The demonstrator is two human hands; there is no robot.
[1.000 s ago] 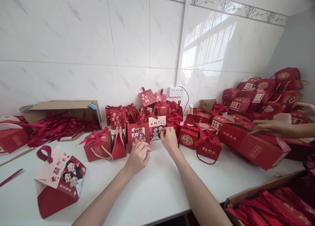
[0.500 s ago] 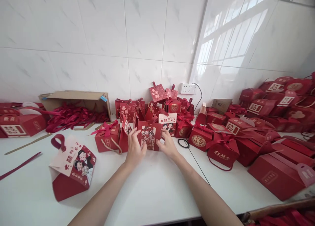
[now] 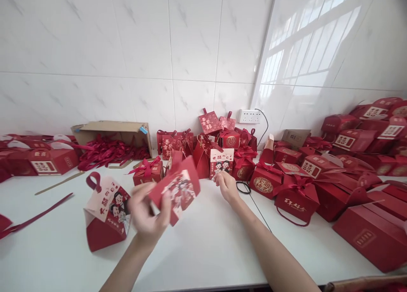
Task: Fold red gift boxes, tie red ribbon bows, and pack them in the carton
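My left hand grips a red gift box by its side, thumb across the front. The box is tilted, slightly blurred, and carries a printed picture of a couple. Curled fingers of my right hand are in front of the lower part of a white-topped gift box with a cartoon couple; I see nothing in them, and whether they touch that box is unclear. To the left of my left hand, a larger box of similar print with a ribbon loop stands on the white table.
Red gift boxes crowd the right side, piled higher at the back. A cardboard box spills dark red ribbons. Against the tiled wall sits a power strip. A black cord lies on the table.
Both hands were on the red gift box. My right hand has let go of it; my left hand has lifted and tilted it toward me and to the left. The view has shifted a little left.
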